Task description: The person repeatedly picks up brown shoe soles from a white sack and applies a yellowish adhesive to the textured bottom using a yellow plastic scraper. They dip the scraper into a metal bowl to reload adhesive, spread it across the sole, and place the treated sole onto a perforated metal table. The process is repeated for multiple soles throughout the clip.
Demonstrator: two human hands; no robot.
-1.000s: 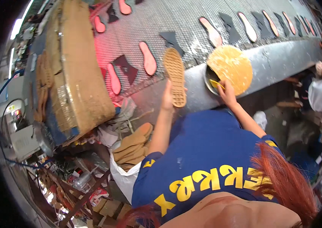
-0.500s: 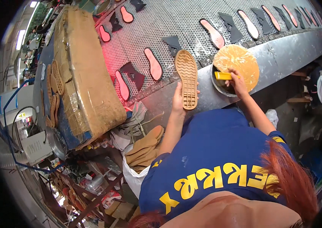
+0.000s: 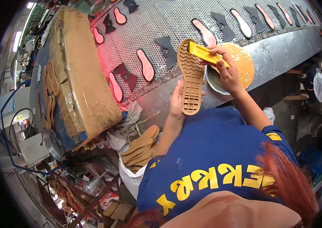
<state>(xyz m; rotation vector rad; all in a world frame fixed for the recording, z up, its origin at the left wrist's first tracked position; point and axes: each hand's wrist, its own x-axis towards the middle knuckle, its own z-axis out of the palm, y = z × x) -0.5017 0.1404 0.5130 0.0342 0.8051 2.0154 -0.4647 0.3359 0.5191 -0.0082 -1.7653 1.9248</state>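
My left hand (image 3: 177, 102) grips a tan shoe sole (image 3: 192, 89) by its heel end, toe pointing away from me and the patterned, grooved side showing. In my right hand (image 3: 225, 68) is a brush with a flat yellow handle (image 3: 208, 55). Its dark bristles lie at the toe end of the sole, close to the left edge; whether they press on it I cannot tell. Just behind my right hand stands a round tub (image 3: 217, 86), partly covered by an orange-tan, plastic-wrapped disc (image 3: 244, 62).
Beyond the metal ledge (image 3: 275, 57), a mesh conveyor (image 3: 161, 28) carries pink insoles (image 3: 145, 65) and dark cut pieces (image 3: 167, 51). A taped cardboard block (image 3: 87, 72) stands at left, with tan soles (image 3: 53, 81) beside it. A white bag (image 3: 132, 176) holds more soles (image 3: 142, 146).
My right hand has lifted the brush out of the tub and brought it left to the sole's toe end. The sole has tilted slightly and come a little closer.
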